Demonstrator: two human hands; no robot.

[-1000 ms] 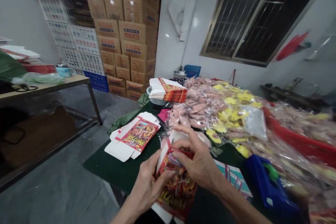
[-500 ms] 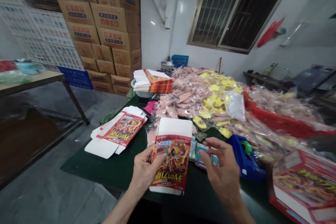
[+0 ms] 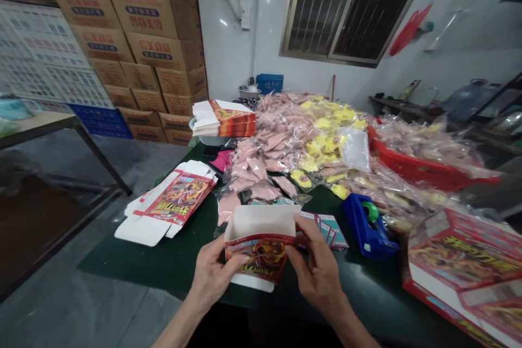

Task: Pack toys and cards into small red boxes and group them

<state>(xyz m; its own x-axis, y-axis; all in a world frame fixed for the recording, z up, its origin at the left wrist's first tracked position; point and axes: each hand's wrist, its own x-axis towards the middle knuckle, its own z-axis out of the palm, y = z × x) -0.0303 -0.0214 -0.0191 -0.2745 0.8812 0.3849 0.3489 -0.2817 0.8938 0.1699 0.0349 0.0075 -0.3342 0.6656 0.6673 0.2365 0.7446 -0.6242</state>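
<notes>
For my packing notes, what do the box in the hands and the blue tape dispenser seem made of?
The box looks like thin card: glossy print outside, matt white inside, with folded creases. The tape dispenser seems hard plastic: smooth, shiny, moulded blue.

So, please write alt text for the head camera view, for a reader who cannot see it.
The left hand and right hand hold open a red printed carton above a dark green table. Flat carton blanks lie left, a blue tape dispenser right, and bagged pink items beyond.
</notes>
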